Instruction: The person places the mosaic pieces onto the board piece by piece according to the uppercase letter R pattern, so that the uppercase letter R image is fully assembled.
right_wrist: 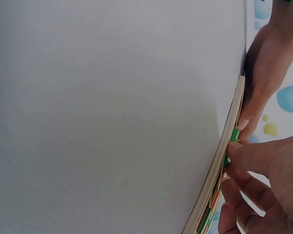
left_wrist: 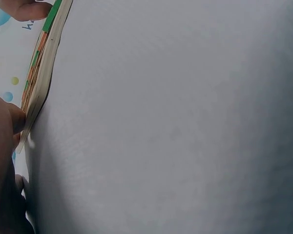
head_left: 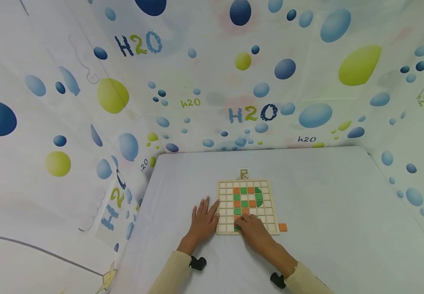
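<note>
A wooden grid board (head_left: 224, 212) lies on the white table, with green and orange tiles set in a letter R pattern. My right hand (head_left: 256, 232) reaches over the board's near rows and pinches a green square tile (right_wrist: 233, 136) at the near edge, thumb against its side. Part of that tile and some cells lie hidden under the fingers. My left hand (head_left: 203, 222) rests flat beside the board's left edge, fingers spread, with fingertips and thumb at the frame. In the left wrist view the green tile (left_wrist: 51, 17) stands at the board's edge by a right-hand finger.
A loose orange square tile (head_left: 283, 227) lies just right of the board's near right corner. Beyond the far edge sits a small pattern card (head_left: 243, 173). A white cloth (head_left: 197, 65) printed with blue and green drops hangs behind the table.
</note>
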`<state>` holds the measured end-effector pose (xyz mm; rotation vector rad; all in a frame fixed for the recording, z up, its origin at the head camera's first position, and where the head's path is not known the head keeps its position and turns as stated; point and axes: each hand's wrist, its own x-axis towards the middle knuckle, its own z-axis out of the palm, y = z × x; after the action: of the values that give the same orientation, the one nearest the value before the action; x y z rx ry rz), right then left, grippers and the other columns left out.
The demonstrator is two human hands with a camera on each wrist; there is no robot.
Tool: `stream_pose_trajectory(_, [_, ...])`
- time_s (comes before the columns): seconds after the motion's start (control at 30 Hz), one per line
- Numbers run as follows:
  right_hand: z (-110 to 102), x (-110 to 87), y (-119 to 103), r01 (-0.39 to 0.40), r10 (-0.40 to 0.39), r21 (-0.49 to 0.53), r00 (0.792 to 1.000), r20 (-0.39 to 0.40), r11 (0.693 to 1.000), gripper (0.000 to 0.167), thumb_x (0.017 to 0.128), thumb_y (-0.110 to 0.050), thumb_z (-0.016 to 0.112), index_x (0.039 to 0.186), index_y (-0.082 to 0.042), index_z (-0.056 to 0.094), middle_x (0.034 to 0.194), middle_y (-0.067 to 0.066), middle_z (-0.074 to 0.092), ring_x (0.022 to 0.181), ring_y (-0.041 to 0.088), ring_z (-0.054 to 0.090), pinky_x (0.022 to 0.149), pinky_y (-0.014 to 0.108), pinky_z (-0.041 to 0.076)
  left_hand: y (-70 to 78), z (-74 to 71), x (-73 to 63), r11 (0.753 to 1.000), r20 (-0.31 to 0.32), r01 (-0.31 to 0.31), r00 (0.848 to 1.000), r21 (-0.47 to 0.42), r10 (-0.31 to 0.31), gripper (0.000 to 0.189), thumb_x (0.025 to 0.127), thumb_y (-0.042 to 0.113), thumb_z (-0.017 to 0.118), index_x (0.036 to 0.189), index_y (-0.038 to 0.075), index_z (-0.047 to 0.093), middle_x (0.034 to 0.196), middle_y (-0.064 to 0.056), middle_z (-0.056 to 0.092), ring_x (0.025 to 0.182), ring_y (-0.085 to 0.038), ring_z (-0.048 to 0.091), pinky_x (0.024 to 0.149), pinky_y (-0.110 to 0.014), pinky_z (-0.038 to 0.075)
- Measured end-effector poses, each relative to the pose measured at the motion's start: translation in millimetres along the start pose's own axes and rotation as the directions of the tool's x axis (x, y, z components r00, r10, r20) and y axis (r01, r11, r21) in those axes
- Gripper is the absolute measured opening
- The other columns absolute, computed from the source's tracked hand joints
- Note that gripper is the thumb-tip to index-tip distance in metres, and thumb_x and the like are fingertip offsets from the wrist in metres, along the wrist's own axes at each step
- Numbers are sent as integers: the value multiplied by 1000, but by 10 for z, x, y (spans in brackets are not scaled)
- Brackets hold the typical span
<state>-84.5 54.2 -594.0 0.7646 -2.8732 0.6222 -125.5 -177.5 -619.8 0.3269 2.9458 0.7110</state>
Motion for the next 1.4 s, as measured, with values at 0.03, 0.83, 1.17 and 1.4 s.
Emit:
stream_pose_trajectory(0.03, [-3,-9,0,-3,3,11,1000,4,1000,16,94,-10,80,102,-22,73,103,-6,66,92,16,58,73,32,48,1,-5,-1,1000,1,1,1000,2,-1,54,112,35,39,165,23,40,175,-18,21,162,-42,15,125,-69,11])
stream_pose_trajectory(0.83, [-478,-682,910,-475,490,279,871,15,835,61,93,-4,74,150,1,52,145,29,53,133,49,51,105,63,48,-9,25,-5,1000,-29,-12,999,-9,12,53,111,32,42,163,20,42,174,-20,24,161,-44,18,124,-70,12])
stream_pose_trajectory(1.17, [-419,-782,1071,-456,454,269,888,72,849,37,92,-6,79,128,-5,71,130,20,61,122,44,57,99,61,49,-9,32,0,1000,-37,-23,999,-18,23,53,111,32,42,163,19,43,173,-20,24,160,-45,19,123,-71,11])
stream_pose_trajectory(1.4, [-359,-759,1091,-425,427,288,902,59,858,29,94,-5,76,123,-5,71,127,17,62,125,43,56,103,62,47,-14,43,4,1000,-37,-21,999,-6,21,53,112,33,42,164,21,42,174,-20,23,161,-44,18,124,-71,11])
